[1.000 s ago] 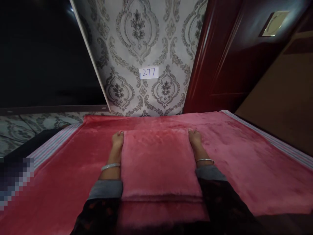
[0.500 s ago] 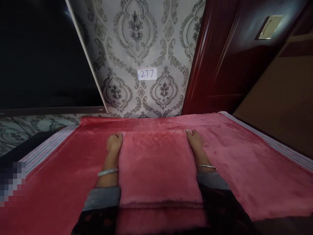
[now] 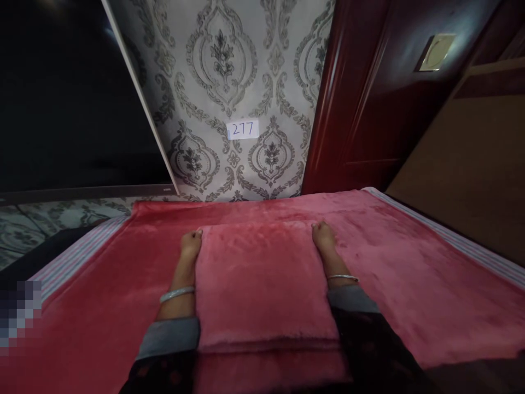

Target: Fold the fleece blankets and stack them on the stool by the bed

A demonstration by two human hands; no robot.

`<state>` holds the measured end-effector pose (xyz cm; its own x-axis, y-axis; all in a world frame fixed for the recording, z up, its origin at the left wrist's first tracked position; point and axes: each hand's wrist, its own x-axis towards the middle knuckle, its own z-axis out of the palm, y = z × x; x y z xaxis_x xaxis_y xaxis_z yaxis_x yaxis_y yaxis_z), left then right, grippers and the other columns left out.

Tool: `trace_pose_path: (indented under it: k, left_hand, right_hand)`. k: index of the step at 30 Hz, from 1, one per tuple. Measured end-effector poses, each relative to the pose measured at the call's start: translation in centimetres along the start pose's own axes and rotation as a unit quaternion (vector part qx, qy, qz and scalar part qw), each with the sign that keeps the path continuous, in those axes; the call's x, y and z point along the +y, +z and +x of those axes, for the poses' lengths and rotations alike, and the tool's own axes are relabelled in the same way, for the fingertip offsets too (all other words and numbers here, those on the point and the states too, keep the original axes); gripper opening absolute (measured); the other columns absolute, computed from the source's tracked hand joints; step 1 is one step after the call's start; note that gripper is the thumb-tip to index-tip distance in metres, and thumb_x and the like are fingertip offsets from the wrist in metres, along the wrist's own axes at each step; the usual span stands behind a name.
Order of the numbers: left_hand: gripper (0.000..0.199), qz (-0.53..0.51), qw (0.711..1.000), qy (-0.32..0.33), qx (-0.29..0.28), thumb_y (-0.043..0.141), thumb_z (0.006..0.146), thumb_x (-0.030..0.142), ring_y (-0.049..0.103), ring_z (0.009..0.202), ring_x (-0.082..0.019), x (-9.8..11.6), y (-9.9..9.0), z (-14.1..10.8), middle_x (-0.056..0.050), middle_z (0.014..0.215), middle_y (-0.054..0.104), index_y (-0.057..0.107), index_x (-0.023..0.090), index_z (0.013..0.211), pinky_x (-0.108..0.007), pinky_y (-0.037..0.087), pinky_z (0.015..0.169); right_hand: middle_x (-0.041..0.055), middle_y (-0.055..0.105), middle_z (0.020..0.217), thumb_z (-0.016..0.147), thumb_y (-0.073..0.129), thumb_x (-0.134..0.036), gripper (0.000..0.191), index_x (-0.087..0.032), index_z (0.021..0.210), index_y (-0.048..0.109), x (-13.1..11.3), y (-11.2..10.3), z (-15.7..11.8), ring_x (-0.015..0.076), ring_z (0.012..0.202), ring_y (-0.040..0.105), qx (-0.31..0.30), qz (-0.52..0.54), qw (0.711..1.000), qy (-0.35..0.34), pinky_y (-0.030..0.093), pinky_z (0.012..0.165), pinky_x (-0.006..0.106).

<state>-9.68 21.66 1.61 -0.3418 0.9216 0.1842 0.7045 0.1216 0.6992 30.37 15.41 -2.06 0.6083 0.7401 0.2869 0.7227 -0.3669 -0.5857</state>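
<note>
- While pinching the far left corner of the folded pink cloth [image 3: 260, 284], holds the left hand [image 3: 190, 244] curled in tightly, thumb toward the cloth.
- Pinches the far right corner likewise with the right hand [image 3: 324, 236], thumb turned inward; cannot tell how the remaining fingers sit underneath.
- Spans the folded pink cloth between both sets of fingers, far edge running almost straight from one hand to the other, bulk lying on the near side of the fingers, between the forearms.
- Shows dark, layered fold lines across the cloth, well nearer the body than the fingers, then another pink strip.
- Wears a pale bangle [image 3: 177, 294] just behind the left fingers and a thin silvery bangle [image 3: 343, 277] behind the right.
- Wears grey cuffs [image 3: 168, 336] farther back from the fingers, then dark sleeves [image 3: 371, 339].
- Has a plush blanket [image 3: 410, 273] spread around and beyond the fingers, deeper red left of the left fingers, lighter pink right of the right.
- Has striped cloth [image 3: 82, 257] bordering it, well outside the fingers on both sides.
- Faces patterned wallpaper [image 3: 221, 54] beyond the fingers, bearing a card [image 3: 243, 129] reading "277", ahead of the gap between the hands.
- Has a dark screen [image 3: 74, 98] ahead and left of the fingers; a dark red panel [image 3: 344, 93] with a pale switch plate [image 3: 437, 52] ahead and right.
</note>
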Motion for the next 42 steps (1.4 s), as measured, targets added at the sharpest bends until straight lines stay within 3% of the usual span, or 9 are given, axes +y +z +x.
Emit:
trace_pose_path:
  k: [5, 8, 10, 12, 16, 25, 31, 37, 42]
  left_hand:
    - [0.029, 0.013, 0.997, 0.031, 0.063, 0.052, 0.085, 0.030, 0.067, 0.101, -0.032, 1.5, -1.0, -0.6, -0.020, 0.108, 0.072, 0.071, 0.014, 0.100, -0.042, 0.051, 0.087]
    - [0.047, 0.022, 0.970, 0.221, 0.103, 0.048, 0.089, 0.039, 0.054, 0.127, -0.030, 3.4, -1.3, -2.0, -0.017, 0.135, 0.061, 0.062, 0.015, 0.127, -0.045, 0.041, 0.108]
    - [0.053, 0.054, 0.926, 0.372, 0.036, 0.046, 0.092, 0.046, 0.042, 0.140, -0.028, 4.7, -0.7, -3.3, -0.012, 0.145, 0.054, 0.056, 0.018, 0.137, -0.045, 0.031, 0.117]
    - [0.059, 0.118, 0.889, 0.432, -0.097, 0.044, 0.094, 0.052, 0.032, 0.147, -0.027, 5.7, 0.6, -4.7, -0.008, 0.154, 0.045, 0.048, 0.024, 0.145, -0.049, 0.022, 0.121]
    - [0.064, 0.221, 0.857, 0.394, -0.247, 0.037, 0.097, 0.057, 0.025, 0.150, -0.029, 6.1, 3.2, -6.4, -0.008, 0.160, 0.033, 0.035, 0.028, 0.153, -0.058, 0.012, 0.121]
    - [0.059, 0.267, 0.876, 0.346, -0.204, 0.031, 0.099, 0.052, 0.025, 0.150, -0.028, 5.2, 2.5, -5.9, -0.009, 0.160, 0.033, 0.036, 0.027, 0.153, -0.057, 0.013, 0.121]
    - [0.060, 0.299, 0.901, 0.253, -0.187, 0.028, 0.099, 0.050, 0.020, 0.151, -0.030, 2.8, 0.5, -4.6, -0.010, 0.162, 0.030, 0.035, 0.025, 0.154, -0.061, 0.015, 0.119]
    - [0.062, 0.297, 0.903, 0.226, -0.215, 0.025, 0.100, 0.048, 0.015, 0.152, -0.030, 0.7, -1.8, -4.4, -0.009, 0.166, 0.017, 0.025, 0.023, 0.157, -0.063, 0.012, 0.118]
    - [0.063, 0.315, 0.910, 0.204, -0.176, 0.031, 0.098, 0.048, 0.016, 0.151, -0.035, 2.7, -3.6, -6.0, -0.014, 0.164, 0.021, 0.032, 0.019, 0.154, -0.066, 0.012, 0.117]
  right_hand:
    - [0.0202, 0.070, 0.107, 0.091, 0.040, -0.024, 0.041, -0.005, 0.118, 0.064, -0.8, -1.2, -0.3, 0.0282, 0.099, 0.064, 0.051, 0.034, 0.998, -0.031, 0.048, 0.086, 0.038]
    - [0.0193, 0.065, 0.125, 0.093, 0.041, -0.033, 0.046, -0.008, 0.127, 0.060, -2.4, -2.3, -1.1, 0.0290, 0.117, 0.056, 0.117, 0.075, 0.972, -0.191, 0.041, 0.103, 0.043]
    - [0.0164, 0.061, 0.134, 0.096, 0.041, -0.040, 0.050, -0.012, 0.134, 0.057, -3.7, -2.5, -2.1, 0.0281, 0.126, 0.052, 0.077, 0.072, 0.942, -0.320, 0.037, 0.109, 0.044]
    - [0.0110, 0.058, 0.140, 0.099, 0.039, -0.043, 0.050, -0.019, 0.140, 0.054, -4.7, -2.3, -3.2, 0.0264, 0.132, 0.048, -0.039, 0.017, 0.924, -0.379, 0.033, 0.113, 0.046]
    - [0.0078, 0.053, 0.146, 0.101, 0.039, -0.048, 0.049, -0.025, 0.141, 0.055, -5.4, -1.4, -4.6, 0.0270, 0.137, 0.044, -0.188, -0.091, 0.913, -0.351, 0.029, 0.115, 0.049]
    - [0.0098, 0.052, 0.147, 0.103, 0.037, -0.043, 0.048, -0.024, 0.145, 0.050, -4.5, -1.4, -4.5, 0.0258, 0.136, 0.043, -0.159, -0.113, 0.915, -0.354, 0.027, 0.114, 0.050]
    - [0.0102, 0.038, 0.157, 0.104, 0.030, -0.041, 0.051, -0.022, 0.150, 0.042, -0.9, -2.6, -3.8, 0.0298, 0.143, 0.033, -0.167, -0.146, 0.955, -0.196, 0.030, 0.111, 0.059]
    - [0.0102, 0.034, 0.159, 0.103, 0.026, -0.038, 0.054, -0.025, 0.155, 0.031, 4.0, -5.3, -3.9, 0.0317, 0.144, 0.032, -0.203, -0.136, 0.960, -0.135, 0.030, 0.110, 0.062]
    - [0.0188, 0.035, 0.157, 0.101, 0.032, -0.040, 0.058, -0.016, 0.153, 0.036, 3.1, -7.4, -4.5, 0.0339, 0.144, 0.031, -0.159, -0.134, 0.971, -0.115, 0.033, 0.109, 0.060]
